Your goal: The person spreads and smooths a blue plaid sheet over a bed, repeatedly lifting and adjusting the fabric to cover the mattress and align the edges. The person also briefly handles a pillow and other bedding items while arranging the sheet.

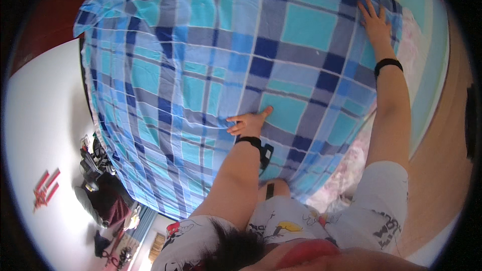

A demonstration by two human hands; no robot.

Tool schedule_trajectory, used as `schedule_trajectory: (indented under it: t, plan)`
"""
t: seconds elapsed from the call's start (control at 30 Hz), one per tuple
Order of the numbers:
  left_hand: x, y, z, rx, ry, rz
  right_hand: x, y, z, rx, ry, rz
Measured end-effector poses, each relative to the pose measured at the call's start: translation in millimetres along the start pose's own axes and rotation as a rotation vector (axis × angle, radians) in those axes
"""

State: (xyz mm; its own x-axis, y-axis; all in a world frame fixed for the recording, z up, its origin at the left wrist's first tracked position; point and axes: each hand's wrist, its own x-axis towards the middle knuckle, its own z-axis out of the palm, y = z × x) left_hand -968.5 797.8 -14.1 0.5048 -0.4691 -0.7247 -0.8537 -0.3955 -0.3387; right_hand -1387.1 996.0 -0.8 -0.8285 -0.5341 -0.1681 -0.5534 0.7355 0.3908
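Note:
A plaid bed sheet (308,26) in blue, turquoise and navy spreads over the bed before me. My left hand (248,123) rests on its near middle, palm down, with the thumb out to the right and the fingers apart. A small crease in the cloth runs by its fingertips. Farther away, my right hand (377,26) presses on the sheet near its right edge, fingers spread. Each wrist carries a black band, and a dark device hangs at the left one. My bent knee touches the near part of the sheet.
Pale floral bedding (348,165) shows under the sheet's right edge. A light-blue bed edge (433,75) borders the wooden floor (444,150). Bags and clothes (105,199) hang along the white wall (45,120) at left. Dark red furniture (45,19) stands at the upper left.

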Motion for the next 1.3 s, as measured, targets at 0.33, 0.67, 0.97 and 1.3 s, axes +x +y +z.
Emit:
schedule_trajectory:
  t: [0.33,0.67,0.97,1.3]
  plan:
    - [7.0,-4.7,4.1,0.026,0.066,0.051,-254.1,-176.5,-64.6,0.834,-0.083,-0.793]
    - [27.2,-9.8,15.9,0.094,0.108,0.088,-187.1,9.5,37.6,0.315,0.223,0.258]
    - [84.1,-12.5,41.0,0.281,0.108,0.139,-317.5,-33.8,73.5,1.311,-0.018,0.916]
    - [140.2,-19.9,68.1,0.088,-0.01,0.143,-325.2,41.1,110.5,1.288,0.174,1.056]
